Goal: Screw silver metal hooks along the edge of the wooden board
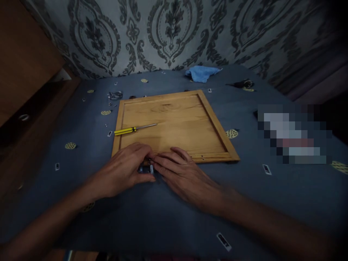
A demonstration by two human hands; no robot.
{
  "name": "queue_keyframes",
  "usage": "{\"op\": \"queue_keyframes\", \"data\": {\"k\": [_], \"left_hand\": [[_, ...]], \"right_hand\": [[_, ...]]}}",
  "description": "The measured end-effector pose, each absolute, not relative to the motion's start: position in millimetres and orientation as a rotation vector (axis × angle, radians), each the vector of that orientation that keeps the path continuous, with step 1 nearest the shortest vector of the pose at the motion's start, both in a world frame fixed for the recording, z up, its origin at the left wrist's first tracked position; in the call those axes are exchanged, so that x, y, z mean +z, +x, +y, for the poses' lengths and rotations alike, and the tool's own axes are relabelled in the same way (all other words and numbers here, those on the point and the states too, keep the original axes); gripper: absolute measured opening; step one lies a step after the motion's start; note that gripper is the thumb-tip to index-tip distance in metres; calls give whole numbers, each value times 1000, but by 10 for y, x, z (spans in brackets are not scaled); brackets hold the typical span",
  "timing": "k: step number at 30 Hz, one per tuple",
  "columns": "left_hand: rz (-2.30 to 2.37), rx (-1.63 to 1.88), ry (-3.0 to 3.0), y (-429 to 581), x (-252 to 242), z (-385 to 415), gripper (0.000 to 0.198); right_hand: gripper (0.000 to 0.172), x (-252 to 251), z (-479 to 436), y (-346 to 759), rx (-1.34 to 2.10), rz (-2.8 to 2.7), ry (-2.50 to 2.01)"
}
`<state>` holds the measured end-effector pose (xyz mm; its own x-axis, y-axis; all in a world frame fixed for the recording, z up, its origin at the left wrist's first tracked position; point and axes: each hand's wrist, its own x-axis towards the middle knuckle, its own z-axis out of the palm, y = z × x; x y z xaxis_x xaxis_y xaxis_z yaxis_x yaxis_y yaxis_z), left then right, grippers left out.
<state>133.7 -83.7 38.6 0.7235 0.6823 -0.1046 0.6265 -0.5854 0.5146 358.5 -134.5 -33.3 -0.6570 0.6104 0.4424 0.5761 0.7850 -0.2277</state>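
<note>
A framed wooden panel (168,116) lies face up on the cloth-covered surface, its near edge under my hands. My left hand (126,165) curves around a small shiny metal fitting (146,169) at that near edge, thumb below it and fingers above. From the other side my right hand (185,170) reaches in, fingers together and their tips meeting the left fingertips by the fitting. Whatever the right fingertips pinch is hidden. On the panel's left part rests a yellow-and-black screwdriver (125,131), its shaft pointing right. Small dark holes show in the near frame rail.
Small metal parts (115,95) and loose screws (110,104) lie beyond the panel's left corner. Farther back are a blue cloth (202,73) and a black-handled tool (241,84). A blurred-out object (290,136) lies at right. A wooden cabinet (29,54) borders the left side.
</note>
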Motion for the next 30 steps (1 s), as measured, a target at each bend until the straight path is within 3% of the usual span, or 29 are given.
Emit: {"op": "queue_keyframes", "data": {"k": [9, 14, 19, 30], "left_hand": [[988, 122, 2395, 1325, 395, -839, 32], [1007, 184, 2327, 1219, 461, -779, 48], [1190, 342, 2309, 1059, 587, -526, 33], [1315, 439, 2353, 740, 328, -115, 31]], "right_hand": [[37, -357, -1344, 3585, 80, -2480, -896], [36, -342, -1344, 3584, 54, -2477, -870], [37, -321, -1347, 3589, 59, -2467, -888], [38, -415, -1341, 3597, 41, -2452, -869]]}}
